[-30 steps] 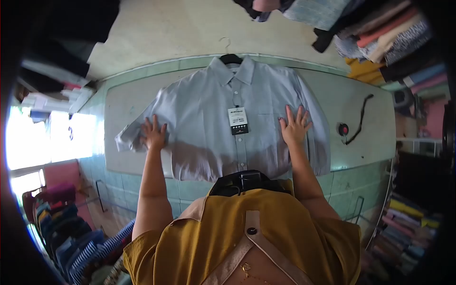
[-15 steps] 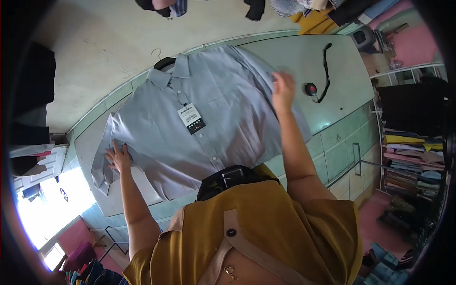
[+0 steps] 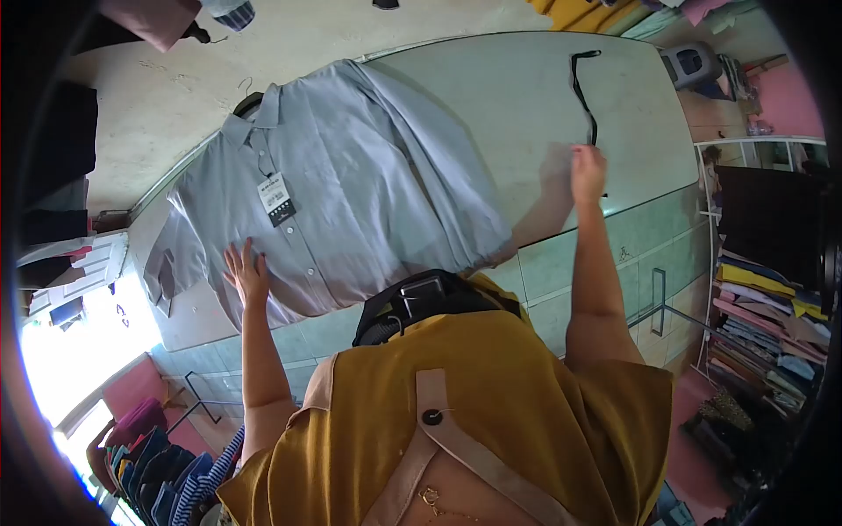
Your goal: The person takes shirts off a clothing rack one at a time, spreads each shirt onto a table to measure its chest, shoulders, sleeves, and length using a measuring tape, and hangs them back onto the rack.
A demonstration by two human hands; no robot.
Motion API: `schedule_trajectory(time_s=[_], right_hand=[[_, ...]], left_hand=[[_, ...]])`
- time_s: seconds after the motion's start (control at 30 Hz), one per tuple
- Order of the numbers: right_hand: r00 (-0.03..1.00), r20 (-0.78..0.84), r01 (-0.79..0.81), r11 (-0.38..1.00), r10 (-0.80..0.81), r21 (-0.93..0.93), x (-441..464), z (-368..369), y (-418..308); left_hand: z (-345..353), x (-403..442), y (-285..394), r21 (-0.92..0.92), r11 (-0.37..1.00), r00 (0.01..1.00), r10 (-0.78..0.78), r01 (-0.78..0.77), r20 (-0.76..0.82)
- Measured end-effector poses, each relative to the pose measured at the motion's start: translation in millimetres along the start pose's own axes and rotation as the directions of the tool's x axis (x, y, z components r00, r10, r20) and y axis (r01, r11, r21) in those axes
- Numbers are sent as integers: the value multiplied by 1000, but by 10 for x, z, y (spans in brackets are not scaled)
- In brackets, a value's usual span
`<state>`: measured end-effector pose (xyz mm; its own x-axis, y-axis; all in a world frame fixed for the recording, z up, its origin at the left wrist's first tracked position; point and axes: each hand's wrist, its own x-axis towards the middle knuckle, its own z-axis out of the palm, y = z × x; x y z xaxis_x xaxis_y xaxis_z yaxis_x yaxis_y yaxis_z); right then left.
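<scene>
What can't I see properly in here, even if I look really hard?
All in the head view:
- Inside the right hand: its curled fingers hide what is in its grip, if anything, and where the black cord ends.
- Words on the tag: too small to read.
- Most of the hanger: the shirt covers it.
- Outside the window: hidden by bright glare.

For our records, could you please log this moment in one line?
left hand: spread on grey shirt; right hand: at black cord, grip unclear; paper tag: on shirt front
</scene>
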<state>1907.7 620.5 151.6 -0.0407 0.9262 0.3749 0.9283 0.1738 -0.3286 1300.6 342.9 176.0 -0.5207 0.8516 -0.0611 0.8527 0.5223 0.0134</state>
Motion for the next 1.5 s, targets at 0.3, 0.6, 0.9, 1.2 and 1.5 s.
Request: schedule_trajectory(time_s=[0.3, 0.6, 0.9, 1.2, 1.5], right_hand=[[554, -270, -609, 605, 787, 513, -923, -1805, 2150], [396, 26, -639, 255, 918, 725, -1314, -2126, 1674], [948, 315, -152, 808, -43, 569, -617, -906, -147], [681, 640, -19, 866, -354, 499, -544, -593, -1047], [898, 400, -165, 983, 182, -75, 421, -631, -519]], left_hand=[[-251, 136, 2956, -259, 191, 240, 956, -947, -171], [-960, 923, 4688, -448, 404, 431, 901, -797, 46], [-1060, 823, 4177, -200, 732, 706, 681, -652, 191], [-85, 145, 3599, -745, 667, 611, 596, -16, 520], [-697, 73, 3382, -923, 358, 821, 564, -143, 92]])
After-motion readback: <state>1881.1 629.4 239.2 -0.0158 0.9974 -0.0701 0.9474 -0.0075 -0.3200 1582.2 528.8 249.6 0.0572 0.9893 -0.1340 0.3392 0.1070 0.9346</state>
